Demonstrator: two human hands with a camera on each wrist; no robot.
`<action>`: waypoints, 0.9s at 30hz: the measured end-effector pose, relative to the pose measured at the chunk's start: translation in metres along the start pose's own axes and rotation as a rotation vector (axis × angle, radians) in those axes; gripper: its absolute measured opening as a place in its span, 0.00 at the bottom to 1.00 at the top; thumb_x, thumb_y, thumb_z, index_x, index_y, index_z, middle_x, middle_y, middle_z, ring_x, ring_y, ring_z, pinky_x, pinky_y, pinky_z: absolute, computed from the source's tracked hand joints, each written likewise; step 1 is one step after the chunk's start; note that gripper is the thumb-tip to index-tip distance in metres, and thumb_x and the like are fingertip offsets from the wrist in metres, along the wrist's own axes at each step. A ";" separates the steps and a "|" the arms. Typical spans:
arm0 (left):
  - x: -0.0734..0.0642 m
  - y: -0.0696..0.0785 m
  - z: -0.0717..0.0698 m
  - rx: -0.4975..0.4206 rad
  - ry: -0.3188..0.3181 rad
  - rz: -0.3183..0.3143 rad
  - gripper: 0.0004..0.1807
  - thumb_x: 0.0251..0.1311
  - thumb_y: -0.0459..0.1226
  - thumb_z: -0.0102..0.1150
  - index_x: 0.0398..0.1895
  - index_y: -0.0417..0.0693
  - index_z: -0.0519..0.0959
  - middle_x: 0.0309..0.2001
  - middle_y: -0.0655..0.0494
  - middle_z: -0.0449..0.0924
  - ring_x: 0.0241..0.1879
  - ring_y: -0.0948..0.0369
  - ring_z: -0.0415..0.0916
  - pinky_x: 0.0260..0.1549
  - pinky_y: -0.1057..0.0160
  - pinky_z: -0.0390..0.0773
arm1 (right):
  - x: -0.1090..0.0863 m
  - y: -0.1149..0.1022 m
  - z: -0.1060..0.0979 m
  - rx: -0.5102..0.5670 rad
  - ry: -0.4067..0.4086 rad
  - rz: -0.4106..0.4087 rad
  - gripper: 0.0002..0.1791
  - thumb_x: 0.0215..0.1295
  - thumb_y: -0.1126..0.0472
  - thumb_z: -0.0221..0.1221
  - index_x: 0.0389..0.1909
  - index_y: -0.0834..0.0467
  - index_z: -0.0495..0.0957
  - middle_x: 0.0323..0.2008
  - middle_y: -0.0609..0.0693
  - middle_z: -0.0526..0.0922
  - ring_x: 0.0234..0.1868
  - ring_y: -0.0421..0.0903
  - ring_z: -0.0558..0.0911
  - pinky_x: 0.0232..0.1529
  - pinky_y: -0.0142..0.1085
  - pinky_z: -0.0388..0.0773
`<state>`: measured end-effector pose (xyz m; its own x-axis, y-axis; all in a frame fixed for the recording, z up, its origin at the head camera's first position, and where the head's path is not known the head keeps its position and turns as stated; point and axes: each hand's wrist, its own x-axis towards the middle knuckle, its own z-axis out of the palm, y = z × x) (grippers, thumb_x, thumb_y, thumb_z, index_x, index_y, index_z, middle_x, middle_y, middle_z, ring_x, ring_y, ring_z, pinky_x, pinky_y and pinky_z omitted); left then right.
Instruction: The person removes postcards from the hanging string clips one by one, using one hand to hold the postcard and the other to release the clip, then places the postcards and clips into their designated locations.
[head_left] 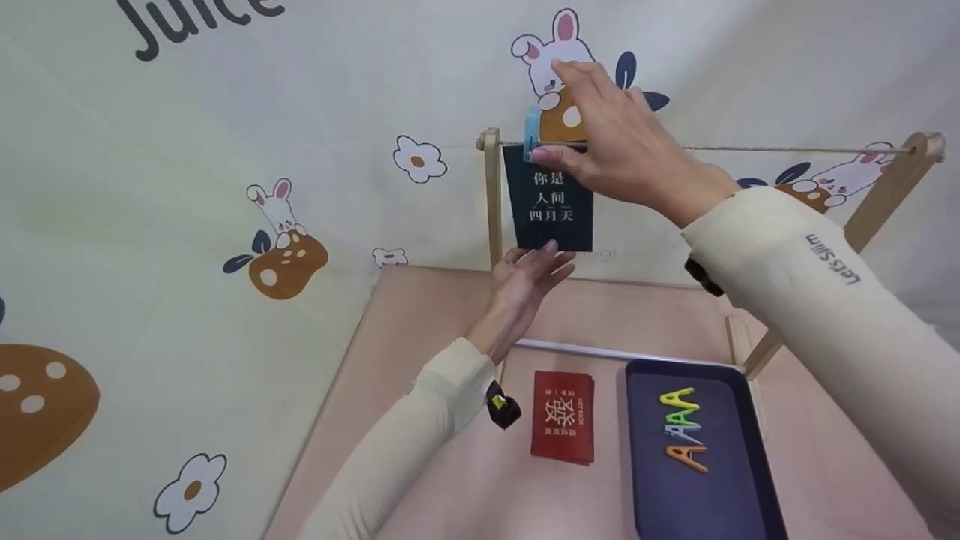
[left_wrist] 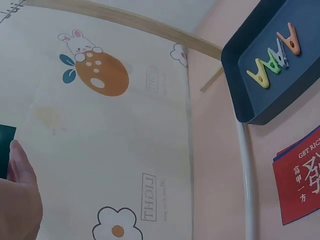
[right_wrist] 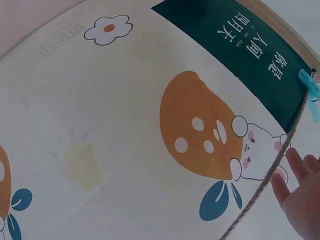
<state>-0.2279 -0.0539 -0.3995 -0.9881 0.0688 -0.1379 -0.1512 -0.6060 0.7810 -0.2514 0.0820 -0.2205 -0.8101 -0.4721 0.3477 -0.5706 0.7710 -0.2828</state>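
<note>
A dark green card (head_left: 555, 217) with white Chinese characters hangs from a thin rope (head_left: 780, 149), its top held by a light-blue clothespin (head_left: 532, 127). My left hand (head_left: 525, 289) pinches the card's bottom edge, thumb on the front face. Up at the rope, my right hand (head_left: 626, 139) has its fingers spread beside the clothespin; in the right wrist view those fingers (right_wrist: 295, 165) are apart from the clothespin (right_wrist: 311, 87). Only the thumb side of my left hand (left_wrist: 20, 195) shows in the left wrist view, against the card's edge (left_wrist: 5, 150).
The rope runs between wooden posts (head_left: 491, 202) of a rack with a white lower bar (head_left: 600, 349). On the pink table, red envelopes (head_left: 562, 416) lie left of a dark tray (head_left: 645, 480) holding several clothespins (head_left: 681, 427). A printed cloth (head_left: 337, 112) hangs behind.
</note>
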 end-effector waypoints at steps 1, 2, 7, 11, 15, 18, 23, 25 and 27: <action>-0.001 0.000 -0.002 -0.004 -0.008 0.002 0.13 0.69 0.30 0.57 0.53 0.40 0.69 0.39 0.52 0.83 0.41 0.59 0.85 0.56 0.53 0.84 | 0.002 -0.003 0.000 0.015 -0.019 0.021 0.49 0.69 0.40 0.58 0.80 0.52 0.44 0.79 0.55 0.53 0.79 0.56 0.57 0.80 0.61 0.47; -0.003 0.000 -0.004 -0.004 -0.016 0.002 0.11 0.70 0.30 0.56 0.52 0.41 0.71 0.39 0.53 0.83 0.40 0.60 0.85 0.56 0.54 0.84 | 0.004 -0.006 -0.001 0.023 -0.036 0.043 0.49 0.69 0.39 0.57 0.81 0.52 0.43 0.80 0.55 0.52 0.80 0.56 0.55 0.80 0.62 0.43; -0.009 0.000 -0.012 0.043 -0.013 0.010 0.09 0.70 0.33 0.57 0.51 0.41 0.76 0.40 0.53 0.84 0.38 0.61 0.86 0.50 0.58 0.86 | 0.016 -0.019 0.000 0.050 -0.095 0.144 0.42 0.73 0.40 0.51 0.79 0.56 0.51 0.76 0.58 0.62 0.79 0.56 0.58 0.82 0.57 0.40; -0.014 0.000 -0.016 0.086 0.021 0.019 0.08 0.68 0.33 0.60 0.47 0.41 0.78 0.36 0.54 0.86 0.36 0.62 0.87 0.47 0.59 0.87 | 0.018 -0.027 0.005 0.131 -0.074 0.219 0.31 0.74 0.44 0.52 0.70 0.58 0.68 0.59 0.60 0.79 0.62 0.55 0.76 0.75 0.50 0.62; -0.017 -0.001 -0.017 0.080 0.036 0.019 0.09 0.67 0.33 0.61 0.48 0.40 0.78 0.35 0.53 0.87 0.35 0.62 0.88 0.46 0.59 0.87 | 0.018 -0.030 0.005 0.233 -0.030 0.281 0.24 0.74 0.50 0.55 0.63 0.60 0.75 0.52 0.58 0.83 0.50 0.52 0.82 0.61 0.43 0.81; -0.017 -0.001 -0.017 0.065 0.039 0.021 0.08 0.67 0.32 0.61 0.47 0.40 0.79 0.35 0.52 0.88 0.35 0.62 0.88 0.45 0.60 0.88 | 0.018 -0.031 0.004 0.281 -0.012 0.309 0.22 0.73 0.52 0.57 0.60 0.61 0.75 0.52 0.58 0.83 0.50 0.51 0.82 0.61 0.42 0.82; -0.021 -0.002 -0.015 0.063 0.042 0.020 0.05 0.67 0.31 0.60 0.44 0.41 0.79 0.33 0.53 0.88 0.34 0.61 0.88 0.43 0.60 0.88 | 0.018 -0.033 0.005 0.300 -0.006 0.315 0.19 0.72 0.53 0.59 0.56 0.62 0.76 0.50 0.57 0.81 0.49 0.50 0.81 0.60 0.43 0.82; -0.023 -0.002 -0.015 0.071 0.041 0.023 0.06 0.67 0.31 0.59 0.44 0.41 0.79 0.34 0.53 0.88 0.35 0.61 0.88 0.43 0.60 0.88 | 0.019 -0.033 0.005 0.289 0.001 0.304 0.18 0.71 0.54 0.60 0.53 0.62 0.77 0.48 0.57 0.80 0.47 0.49 0.80 0.59 0.43 0.83; -0.025 -0.002 -0.014 0.078 0.039 0.033 0.06 0.67 0.32 0.60 0.45 0.40 0.79 0.34 0.53 0.88 0.35 0.61 0.88 0.43 0.60 0.88 | 0.019 -0.034 0.004 0.267 0.013 0.290 0.16 0.71 0.54 0.60 0.51 0.62 0.78 0.47 0.57 0.79 0.47 0.49 0.79 0.58 0.43 0.84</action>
<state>-0.2023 -0.0654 -0.4065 -0.9908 0.0183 -0.1341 -0.1224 -0.5436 0.8303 -0.2480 0.0450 -0.2084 -0.9421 -0.2444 0.2297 -0.3346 0.7328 -0.5925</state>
